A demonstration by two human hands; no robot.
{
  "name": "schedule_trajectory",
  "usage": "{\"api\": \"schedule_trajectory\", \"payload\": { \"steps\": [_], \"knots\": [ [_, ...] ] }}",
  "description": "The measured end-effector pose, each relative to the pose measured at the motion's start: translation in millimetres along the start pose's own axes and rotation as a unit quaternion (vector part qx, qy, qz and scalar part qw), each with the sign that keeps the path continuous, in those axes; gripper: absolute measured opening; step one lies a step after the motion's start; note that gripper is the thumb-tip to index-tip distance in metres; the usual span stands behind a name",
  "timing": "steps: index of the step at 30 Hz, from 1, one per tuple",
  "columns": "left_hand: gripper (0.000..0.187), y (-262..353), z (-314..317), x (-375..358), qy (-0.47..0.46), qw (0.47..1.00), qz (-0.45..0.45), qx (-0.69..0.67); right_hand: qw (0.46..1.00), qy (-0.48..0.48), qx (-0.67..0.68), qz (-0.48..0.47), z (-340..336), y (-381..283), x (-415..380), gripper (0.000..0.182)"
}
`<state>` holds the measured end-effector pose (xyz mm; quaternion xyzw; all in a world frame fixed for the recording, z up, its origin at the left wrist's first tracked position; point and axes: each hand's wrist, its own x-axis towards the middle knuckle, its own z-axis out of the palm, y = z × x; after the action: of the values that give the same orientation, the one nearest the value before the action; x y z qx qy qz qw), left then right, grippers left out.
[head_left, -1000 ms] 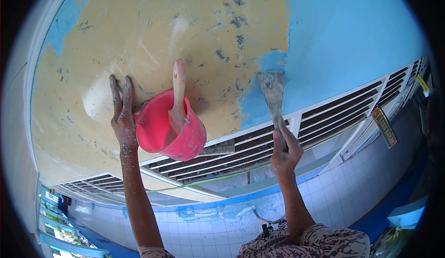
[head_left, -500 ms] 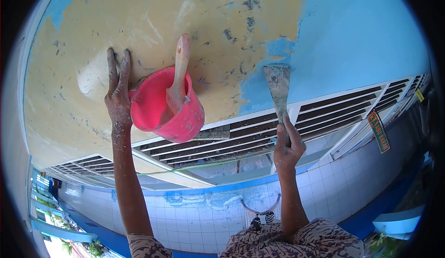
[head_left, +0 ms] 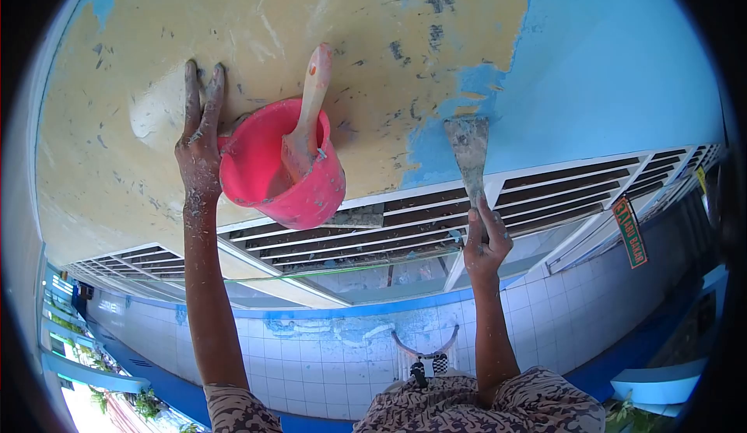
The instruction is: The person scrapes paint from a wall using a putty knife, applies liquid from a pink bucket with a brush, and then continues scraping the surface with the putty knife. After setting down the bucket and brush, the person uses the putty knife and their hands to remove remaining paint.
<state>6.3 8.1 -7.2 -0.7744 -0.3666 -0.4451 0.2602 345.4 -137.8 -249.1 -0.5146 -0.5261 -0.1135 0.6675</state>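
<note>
My left hand (head_left: 199, 141), speckled with paint flakes, holds a pink plastic dipper (head_left: 319, 196) at its left side. Two of its fingers stretch up against the wall; the others are hidden. A paint brush (head_left: 314, 94) stands in the dipper, its pale handle leaning up over the rim. My right hand (head_left: 487, 242) is closed round the handle of a scraper (head_left: 468, 147). The scraper's wide, dirty blade lies at the lower edge of the blue paint, just above the vent slats. The wall (head_left: 257, 36) is bare yellowish-tan on the left and blue on the right, with a ragged border.
White vent slats (head_left: 560, 188) run below the wall, littered with paint flakes. A flat grey piece (head_left: 358, 216) lies on them. A sign (head_left: 630, 233) hangs at the right. Far below, checkered shoes (head_left: 440, 363) stand on a white-framed support above the tiled floor (head_left: 327, 378).
The view has shifted slightly. My left hand and the dipper are a little higher in view. The scraper blade has slid slightly down from the paint border.
</note>
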Motion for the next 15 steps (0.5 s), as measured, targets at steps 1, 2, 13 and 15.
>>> {"api": "schedule_trajectory", "payload": {
  "steps": [1, 2, 13, 15],
  "knots": [
    [0.073, -0.6, -0.8, 3.6, 0.003, 1.000, 0.003, -0.002, 1.000, 0.004, -0.001, -0.002, -0.8, 3.1, -0.5, 0.040],
    [0.072, -1.9, -3.1, 7.0, 0.010, 1.000, 0.007, 0.007, 1.000, 0.010, 0.005, -0.012, 0.4, 6.3, 0.9, 0.039],
    [0.069, -3.3, 0.8, 1.8, 0.008, 0.999, 0.031, 0.004, 0.997, 0.048, 0.044, -0.033, 7.9, -8.1, 14.5, 0.037],
    [0.070, 1.2, 1.1, 2.6, 0.000, 1.000, -0.011, -0.002, 0.999, 0.032, 0.015, 0.035, 3.9, -29.9, 42.2, 0.037]
  ]
}}
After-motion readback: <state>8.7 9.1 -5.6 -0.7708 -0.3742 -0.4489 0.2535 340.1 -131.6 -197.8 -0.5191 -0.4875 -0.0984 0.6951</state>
